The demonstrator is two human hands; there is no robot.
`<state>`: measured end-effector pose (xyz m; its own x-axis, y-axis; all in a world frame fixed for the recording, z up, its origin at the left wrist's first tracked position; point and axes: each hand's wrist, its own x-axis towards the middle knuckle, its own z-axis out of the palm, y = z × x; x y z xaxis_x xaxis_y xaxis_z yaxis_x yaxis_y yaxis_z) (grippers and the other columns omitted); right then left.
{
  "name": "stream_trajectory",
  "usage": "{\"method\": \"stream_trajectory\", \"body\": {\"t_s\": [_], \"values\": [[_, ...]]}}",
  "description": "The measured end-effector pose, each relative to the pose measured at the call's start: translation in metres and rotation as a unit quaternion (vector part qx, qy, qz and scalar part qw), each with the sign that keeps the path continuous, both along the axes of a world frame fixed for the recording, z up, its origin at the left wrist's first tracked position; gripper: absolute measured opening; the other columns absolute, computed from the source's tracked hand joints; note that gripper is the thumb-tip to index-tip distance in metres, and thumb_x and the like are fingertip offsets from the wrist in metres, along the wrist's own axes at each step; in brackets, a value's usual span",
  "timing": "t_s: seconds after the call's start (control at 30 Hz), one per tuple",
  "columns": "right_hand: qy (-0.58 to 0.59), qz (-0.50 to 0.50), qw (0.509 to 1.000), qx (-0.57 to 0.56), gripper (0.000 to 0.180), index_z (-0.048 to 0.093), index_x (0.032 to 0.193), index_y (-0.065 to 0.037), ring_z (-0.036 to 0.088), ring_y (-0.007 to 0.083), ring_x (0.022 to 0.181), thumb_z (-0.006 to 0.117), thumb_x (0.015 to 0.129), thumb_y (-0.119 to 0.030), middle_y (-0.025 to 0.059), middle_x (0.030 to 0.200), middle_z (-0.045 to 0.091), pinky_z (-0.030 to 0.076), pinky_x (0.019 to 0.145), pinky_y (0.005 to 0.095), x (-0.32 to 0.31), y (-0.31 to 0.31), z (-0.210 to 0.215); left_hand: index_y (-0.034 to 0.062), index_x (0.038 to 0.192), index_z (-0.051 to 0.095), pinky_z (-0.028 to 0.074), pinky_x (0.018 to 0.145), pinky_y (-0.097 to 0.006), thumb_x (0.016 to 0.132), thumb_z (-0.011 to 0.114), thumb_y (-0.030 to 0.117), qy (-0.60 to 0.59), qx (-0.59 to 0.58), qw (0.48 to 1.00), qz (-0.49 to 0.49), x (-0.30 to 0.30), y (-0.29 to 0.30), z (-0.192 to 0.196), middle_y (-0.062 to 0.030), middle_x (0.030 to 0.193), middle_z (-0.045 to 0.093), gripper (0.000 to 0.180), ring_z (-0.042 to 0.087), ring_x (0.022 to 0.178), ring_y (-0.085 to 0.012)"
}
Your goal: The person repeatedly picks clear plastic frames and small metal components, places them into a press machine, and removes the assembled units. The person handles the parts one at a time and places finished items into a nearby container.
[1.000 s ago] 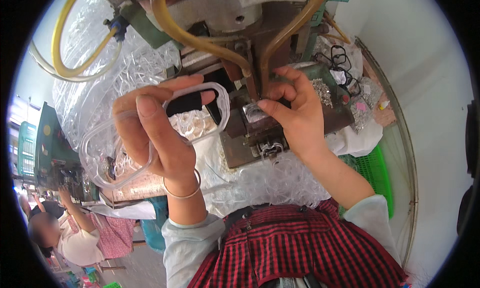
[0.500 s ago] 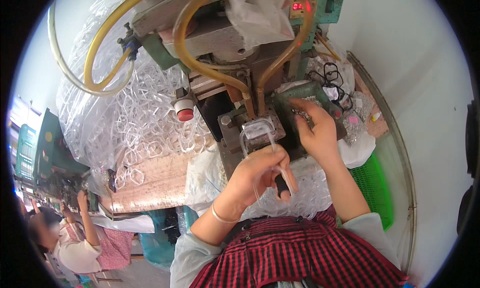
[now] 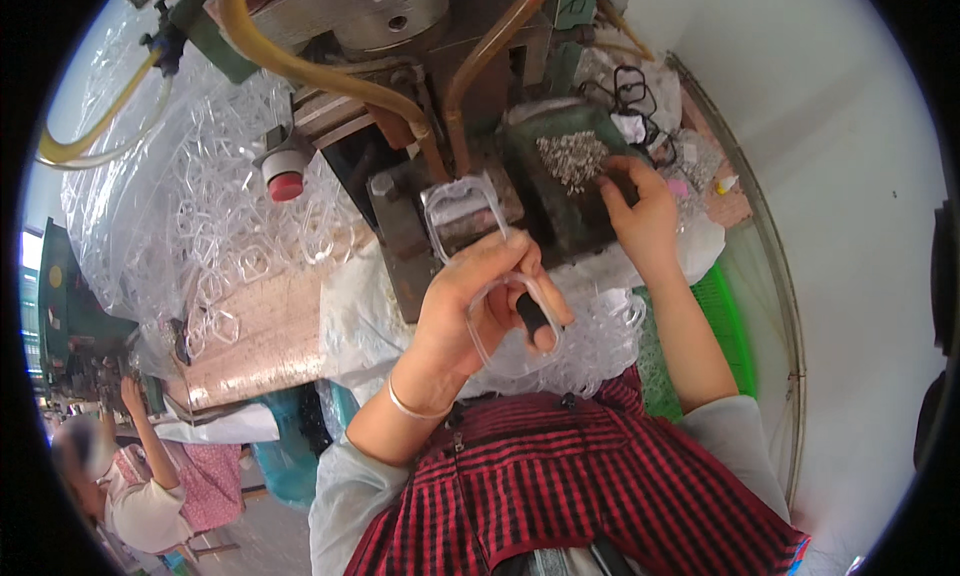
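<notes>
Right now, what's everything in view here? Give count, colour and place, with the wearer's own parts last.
Clear frame: one, colourless, in left hand
Press: one, grey and green, top
Hoses: several, amber, top
Push button: one, red, upper left
Tray: one, dark green, upper centre-right
Metal pieces: many, silvery, in tray
Loose frames: many, clear, heaped left; more below the hands
Table: one, brown, left
Basket: one, green, right
Plastic bag: one, teal, lower left
Second machine: one, green, far left
Co-worker: one, white top, lower left
Wall: one, white, right
Apron: one, red-black check, bottom
Finger cover: one, black, left hand
Left hand: one, centre
Right hand: one, at tray's right edge
</notes>
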<state>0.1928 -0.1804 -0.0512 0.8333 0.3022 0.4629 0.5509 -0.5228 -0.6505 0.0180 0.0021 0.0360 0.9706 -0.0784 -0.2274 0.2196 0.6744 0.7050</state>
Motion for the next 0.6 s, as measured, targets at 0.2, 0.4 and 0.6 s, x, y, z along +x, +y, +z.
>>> {"method": "stream_trajectory", "body": {"t_s": [0.2, 0.4, 0.6], "values": [[-0.067, -0.037, 0.985, -0.156, 0.017, 0.071, 0.094, -0.008, 0.061, 0.0362, 0.102, 0.074, 0.080, -0.017, 0.0131, 0.098, 0.067, 0.050, 0.089, 0.0460, -0.014, 0.016, -0.001, 0.0050, 0.097, 0.052, 0.048, 0.045, -0.034, 0.102, 0.049, 0.039, -0.029, 0.043, 0.999, -0.009, -0.001, 0.004, -0.010, -0.0232, 0.073, 0.068, 0.035, 0.064, 0.063, -0.0264], [-0.010, -0.037, 0.995, -0.097, 0.013, 0.070, 0.095, -0.006, 0.066, 0.0351, 0.096, 0.069, 0.085, -0.015, 0.0146, 0.095, 0.070, 0.052, 0.086, 0.0458, -0.015, 0.016, -0.004, -0.0015, 0.108, 0.057, 0.054, 0.071, -0.032, 0.102, 0.057, 0.029, -0.107, 0.339, 0.924, 0.141, -0.066, 0.030, -0.023, -0.0147, 0.090, 0.070, 0.031, 0.069, 0.079, -0.0205], [-0.084, 0.029, 0.995, -0.046, 0.018, 0.073, 0.107, -0.006, 0.067, 0.0345, 0.098, 0.064, 0.091, -0.008, 0.0148, 0.102, 0.072, 0.052, 0.086, 0.0408, -0.012, 0.018, 0.002, -0.0006, 0.099, 0.067, 0.051, 0.077, -0.029, 0.091, 0.070, 0.002, -0.063, 0.728, 0.519, 0.444, -0.095, 0.156, -0.007, -0.0090, 0.093, 0.070, 0.009, 0.068, 0.084, -0.0191]]}}
